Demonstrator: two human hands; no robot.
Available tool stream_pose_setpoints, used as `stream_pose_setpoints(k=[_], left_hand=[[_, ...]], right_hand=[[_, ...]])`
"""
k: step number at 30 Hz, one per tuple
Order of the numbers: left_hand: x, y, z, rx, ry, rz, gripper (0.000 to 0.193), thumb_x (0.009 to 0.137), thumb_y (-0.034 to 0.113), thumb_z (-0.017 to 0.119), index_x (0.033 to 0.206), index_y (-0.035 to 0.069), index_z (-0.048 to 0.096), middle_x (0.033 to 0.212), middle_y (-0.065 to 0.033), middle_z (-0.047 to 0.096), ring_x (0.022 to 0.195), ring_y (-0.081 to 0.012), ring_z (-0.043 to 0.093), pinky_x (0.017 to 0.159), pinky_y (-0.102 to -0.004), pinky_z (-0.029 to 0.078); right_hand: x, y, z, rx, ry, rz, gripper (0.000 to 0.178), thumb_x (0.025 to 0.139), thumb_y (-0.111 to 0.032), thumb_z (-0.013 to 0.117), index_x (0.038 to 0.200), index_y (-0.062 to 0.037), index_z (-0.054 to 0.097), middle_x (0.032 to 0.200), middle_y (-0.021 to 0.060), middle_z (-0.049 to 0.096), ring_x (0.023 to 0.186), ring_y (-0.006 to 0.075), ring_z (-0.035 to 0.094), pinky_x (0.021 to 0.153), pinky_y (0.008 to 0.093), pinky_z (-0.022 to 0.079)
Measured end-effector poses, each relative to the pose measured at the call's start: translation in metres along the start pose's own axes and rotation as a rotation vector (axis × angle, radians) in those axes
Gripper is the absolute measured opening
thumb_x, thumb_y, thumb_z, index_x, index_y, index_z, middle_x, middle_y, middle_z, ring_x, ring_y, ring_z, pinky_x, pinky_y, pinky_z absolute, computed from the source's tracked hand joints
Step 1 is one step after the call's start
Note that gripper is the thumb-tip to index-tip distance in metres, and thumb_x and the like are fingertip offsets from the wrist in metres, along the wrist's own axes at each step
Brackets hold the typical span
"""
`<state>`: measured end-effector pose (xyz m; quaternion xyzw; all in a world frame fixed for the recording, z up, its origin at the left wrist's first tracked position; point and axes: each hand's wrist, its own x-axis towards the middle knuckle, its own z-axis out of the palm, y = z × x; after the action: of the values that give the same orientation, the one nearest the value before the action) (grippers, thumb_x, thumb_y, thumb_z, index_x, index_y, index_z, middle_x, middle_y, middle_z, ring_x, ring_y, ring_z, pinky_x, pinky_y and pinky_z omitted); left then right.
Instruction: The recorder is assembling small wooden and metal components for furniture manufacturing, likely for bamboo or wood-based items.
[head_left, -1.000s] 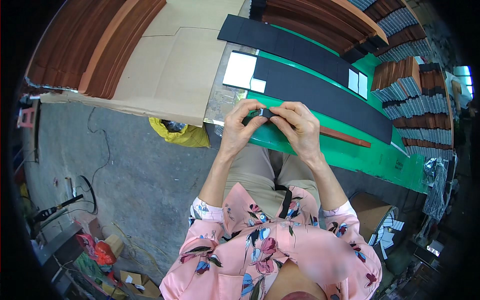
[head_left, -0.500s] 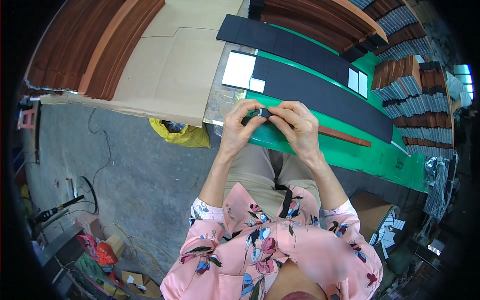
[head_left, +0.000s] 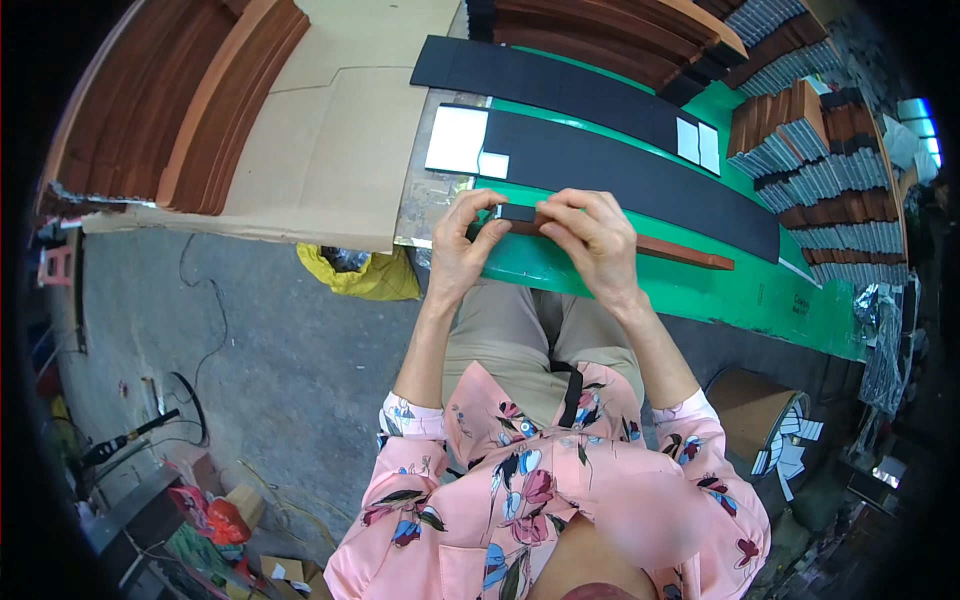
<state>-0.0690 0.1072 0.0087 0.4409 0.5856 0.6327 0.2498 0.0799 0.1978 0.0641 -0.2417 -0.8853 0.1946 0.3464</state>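
Both hands meet over the near edge of the green table, at the left end of a narrow reddish-brown wooden strip (head_left: 685, 252). A small dark piece (head_left: 517, 212) lies along that end, brown wood showing just beneath it. My left hand (head_left: 463, 245) is closed, thumb and fingers pinching the piece's left end. At its right end, my right hand (head_left: 598, 245) is closed with bent fingers and thumb at the piece. Exactly how the fingertips grip is partly hidden. Beyond the hands lie two long black sheets (head_left: 630, 160) with white paper backing (head_left: 458, 138) exposed at some ends.
Stacked brown wooden pieces (head_left: 770, 125) stand along the right of the green table (head_left: 640, 305). More long brown pieces (head_left: 235, 110) rest on cardboard (head_left: 340, 130) at left. A yellow sack (head_left: 375, 278) sits on the floor below; a round bin (head_left: 750, 410) stands at right.
My hands have drawn slightly apart and shifted a little left. More of the dark piece now shows between them, with brown wood visible beneath it. The view has shifted slightly.
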Motion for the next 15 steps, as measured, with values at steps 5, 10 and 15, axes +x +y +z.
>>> stream_pose_setpoints(k=[5,10,15], left_hand=[[-0.001,-0.004,0.001,0.168,0.021,0.295,0.030,0.075,-0.006,0.061,0.101,0.007,0.060,0.095,-0.0088,0.057,0.080,-0.0207,0.055,0.068,-0.0300,0.045],[-0.006,-0.007,0.007,0.337,0.094,0.462,0.036,0.071,-0.003,0.063,0.103,0.012,0.062,0.089,-0.0126,0.057,0.072,-0.0246,0.056,0.060,-0.0331,0.046],[-0.007,0.003,0.004,0.691,-0.020,0.478,0.045,0.065,-0.004,0.061,0.106,0.016,0.063,0.091,-0.0136,0.058,0.077,-0.0286,0.058,0.062,-0.0362,0.047]], right_hand=[[-0.004,-0.007,0.013,-0.092,0.026,-0.117,0.024,0.063,-0.007,0.068,0.086,-0.0106,0.066,0.086,0.0000,0.060,0.081,0.0209,0.057,0.062,0.0302,0.049],[-0.006,-0.009,0.006,-0.127,0.069,-0.158,0.021,0.065,-0.007,0.066,0.086,-0.0092,0.065,0.086,0.0022,0.056,0.083,0.0224,0.055,0.064,0.0317,0.049],[0.003,-0.003,-0.025,0.020,-0.079,-0.104,0.021,0.071,-0.006,0.066,0.092,-0.0087,0.065,0.095,0.0056,0.057,0.090,0.0255,0.054,0.068,0.0335,0.049]])
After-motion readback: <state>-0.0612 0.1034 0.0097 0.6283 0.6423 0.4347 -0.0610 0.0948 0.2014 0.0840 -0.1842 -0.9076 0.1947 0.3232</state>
